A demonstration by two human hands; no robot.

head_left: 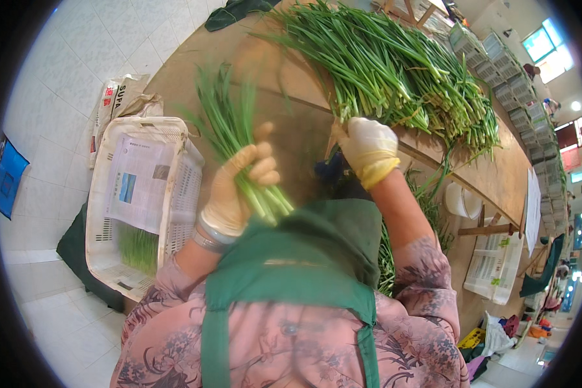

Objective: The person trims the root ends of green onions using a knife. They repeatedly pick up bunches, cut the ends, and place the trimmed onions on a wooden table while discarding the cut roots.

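My left hand (246, 174), in a pale thin glove, is closed round a bunch of long green leafy stalks (229, 116), leaves upward and pale stems toward my green apron (291, 258). The bunch is blurred by motion. My right hand (368, 149), in a white glove with a yellow cuff, is closed at the near edge of a large heap of similar greens (381, 64), by some thin brownish strands; exactly what its fingers grip is unclear. The heap lies on a wooden board (498, 174).
A white plastic crate (97, 246) with printed paper and greens sits at left, beside a paper sack (113, 110). More loose greens (427, 194) and a white bucket (462, 200) are below the board. Stacked crates (511, 90) line the right background, where other people (549, 103) appear small.
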